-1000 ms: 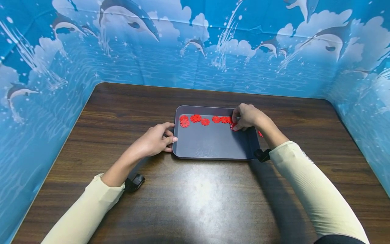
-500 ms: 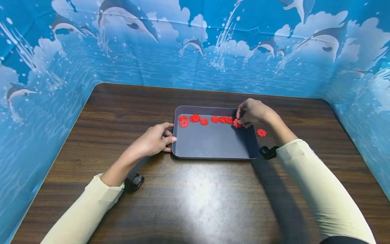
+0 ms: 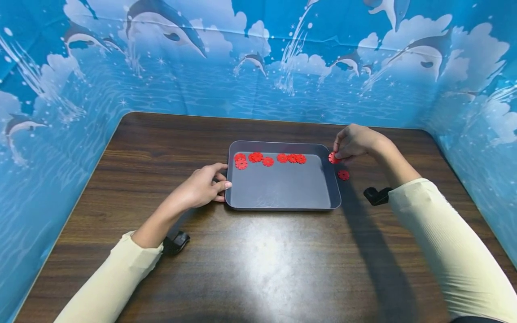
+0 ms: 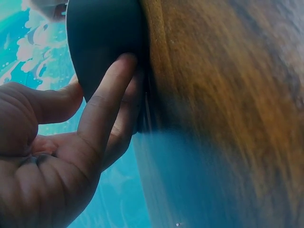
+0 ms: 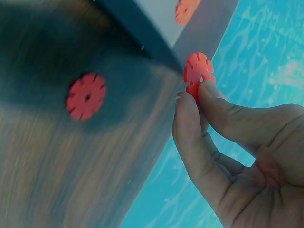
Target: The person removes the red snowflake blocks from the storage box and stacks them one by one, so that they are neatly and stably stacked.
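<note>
While the left wall of the gray tray is held by the left hand, its thumb at the rim and its fingers against the outer side, a red notched disc is pinched between thumb and fingertip of the right hand. This disc is seen by the tray's far right corner, projecting from the fingertips; whether the rim is touched cannot be told. By the tray's right wall, just outside it, a loose red disc is laid flat on the wooden table, below the right hand and untouched by it. Inside the tray, more red discs are spread along the far wall, some overlapped, well apart from the left hand's fingers. Beyond the tray, the table is bordered by a blue dolphin-printed backdrop.
</note>
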A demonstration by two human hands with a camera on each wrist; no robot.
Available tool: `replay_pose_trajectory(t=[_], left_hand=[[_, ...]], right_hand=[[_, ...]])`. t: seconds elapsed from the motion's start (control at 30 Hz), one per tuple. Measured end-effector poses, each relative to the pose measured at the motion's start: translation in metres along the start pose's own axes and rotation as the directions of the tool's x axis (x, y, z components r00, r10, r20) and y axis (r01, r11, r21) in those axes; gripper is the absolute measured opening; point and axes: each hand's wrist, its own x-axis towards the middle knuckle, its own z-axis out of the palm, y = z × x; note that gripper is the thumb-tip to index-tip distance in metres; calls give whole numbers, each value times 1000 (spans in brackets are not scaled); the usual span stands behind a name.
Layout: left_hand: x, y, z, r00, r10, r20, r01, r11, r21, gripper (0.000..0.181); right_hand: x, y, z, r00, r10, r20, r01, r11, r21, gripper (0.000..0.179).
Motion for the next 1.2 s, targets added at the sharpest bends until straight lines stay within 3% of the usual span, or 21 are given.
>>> replay_pose_trajectory(t=[0.17, 0.63, 1.2], left_hand=[[1, 0, 0, 1000, -8, -10, 8, 1000, 1, 64], [1, 0, 0, 1000, -18, 7, 18, 1000, -21, 64], [0, 2, -1, 1000, -27, 12, 27, 1000, -10, 64]], right_hand=[[1, 18, -2, 998, 51, 21, -51, 998, -26, 7], [5, 54, 15, 985, 116, 127, -130, 986, 105, 9], [7, 59, 25, 982, 135, 135, -155, 975, 157, 13]])
